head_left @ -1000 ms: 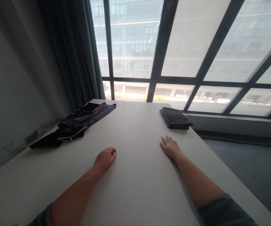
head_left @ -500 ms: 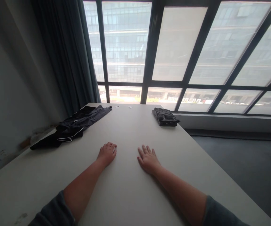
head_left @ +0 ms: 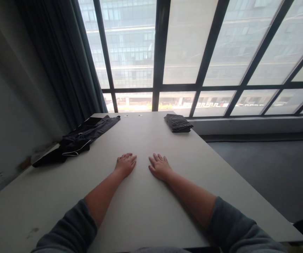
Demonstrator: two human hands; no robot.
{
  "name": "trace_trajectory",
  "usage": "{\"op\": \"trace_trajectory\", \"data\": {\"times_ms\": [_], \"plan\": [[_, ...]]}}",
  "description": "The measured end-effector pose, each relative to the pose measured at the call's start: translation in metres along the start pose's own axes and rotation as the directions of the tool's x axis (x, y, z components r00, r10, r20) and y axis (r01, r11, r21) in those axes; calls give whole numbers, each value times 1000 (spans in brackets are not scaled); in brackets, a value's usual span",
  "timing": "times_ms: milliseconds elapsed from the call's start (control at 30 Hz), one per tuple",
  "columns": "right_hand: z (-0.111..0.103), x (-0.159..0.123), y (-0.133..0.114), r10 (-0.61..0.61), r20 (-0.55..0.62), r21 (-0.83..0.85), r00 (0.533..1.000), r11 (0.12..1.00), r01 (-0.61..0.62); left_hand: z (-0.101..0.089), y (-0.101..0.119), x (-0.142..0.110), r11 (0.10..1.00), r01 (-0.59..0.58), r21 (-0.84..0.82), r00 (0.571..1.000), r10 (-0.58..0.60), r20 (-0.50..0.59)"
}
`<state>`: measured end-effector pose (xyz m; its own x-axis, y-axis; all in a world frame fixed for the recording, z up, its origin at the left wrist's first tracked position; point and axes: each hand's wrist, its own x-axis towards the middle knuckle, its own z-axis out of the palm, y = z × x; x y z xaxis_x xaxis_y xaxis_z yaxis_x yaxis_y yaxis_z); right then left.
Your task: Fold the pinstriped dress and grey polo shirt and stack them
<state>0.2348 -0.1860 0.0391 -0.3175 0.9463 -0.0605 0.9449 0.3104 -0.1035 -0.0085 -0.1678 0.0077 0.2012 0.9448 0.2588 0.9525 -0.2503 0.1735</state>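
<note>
Both of my hands rest on the white table (head_left: 141,211). My left hand (head_left: 126,165) lies palm down with its fingers apart and holds nothing. Flat on the tabletop a short way to its right is my right hand (head_left: 160,166), fingers spread, with nothing in it. A folded black-and-white striped cloth (head_left: 178,123) sits farther off, near the table's right edge. Along the left edge lies a dark garment (head_left: 84,135) with thin white piping, loosely spread out. Neither hand touches the cloth or the garment.
Two small pale round pieces (head_left: 140,115) are at the table's far edge. Beyond it stand tall framed windows (head_left: 130,52), with a dark curtain (head_left: 62,63) at the left. A grey floor (head_left: 259,168) lies right of the table.
My hands have come closer together, the left moving right and its fingers spreading more. The whole view has shifted slightly. The striped cloth and dark garment lie as before.
</note>
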Motion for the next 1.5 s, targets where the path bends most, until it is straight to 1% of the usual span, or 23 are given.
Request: {"op": "trace_trajectory", "data": {"times_ms": [300,367,467,567,667,733,833,900,933,1033,1100,1167,1233,1333,1400,1433,1467,1500], "plan": [[-3,0,4,-31,3,30,1000,999,31,-1,-7,-2,1000,-4,-22,999,5,35],[-6,0,7,-50,14,34,999,998,50,0,-10,-2,999,22,-25,999,-21,37],[-9,-1,13,-74,37,35,997,997,73,2,-19,-1,995,103,-15,994,-102,35],[-12,0,18,-87,49,32,995,996,86,3,-38,2,980,199,7,979,-199,33],[-10,2,21,-100,44,14,994,995,99,1,-67,1,957,288,33,957,-289,32],[-8,1,18,-99,32,-9,995,995,99,0,-86,-1,941,334,47,941,-336,33],[-1,-5,5,-120,35,-31,992,992,121,-2,-110,-5,927,372,55,926,-375,42],[2,-13,-9,-201,66,-17,977,979,202,-2,-123,-7,917,395,55,917,-398,40],[3,-17,-15,-259,86,-2,962,966,260,-2,-130,-8,909,414,55,909,-416,31],[5,-28,-30,-398,134,30,907,917,398,-5,-151,-11,863,501,58,865,-500,-37],[5,-32,-33,-433,151,41,888,901,432,-11,-167,-13,814,579,59,814,-571,-106],[5,-31,-32,-446,160,53,881,895,443,-18,-184,-16,756,652,55,751,-635,-179],[5,-30,-29,-453,159,66,877,891,449,-26,-201,-20,714,699,48,702,-671,-240],[4,-29,-27,-460,144,88,876,888,452,-36,-223,-24,701,713,19,662,-664,-348],[2,-29,-26,-470,124,112,874,882,458,-40,-235,-23,690,724,-15,623,-663,-415],[1,-30,-26,-475,114,126,873,878,461,-43,-240,-22,670,742,-28,594,-675,-438],[0,-30,-25,-479,104,139,872,875,464,-45,-244,-19,657,753,-41,574,-685,-449],[-1,-30,-25,-481,93,151,872,872,465,-48,-247,-16,651,757,-49,563,-689,-457]]}}
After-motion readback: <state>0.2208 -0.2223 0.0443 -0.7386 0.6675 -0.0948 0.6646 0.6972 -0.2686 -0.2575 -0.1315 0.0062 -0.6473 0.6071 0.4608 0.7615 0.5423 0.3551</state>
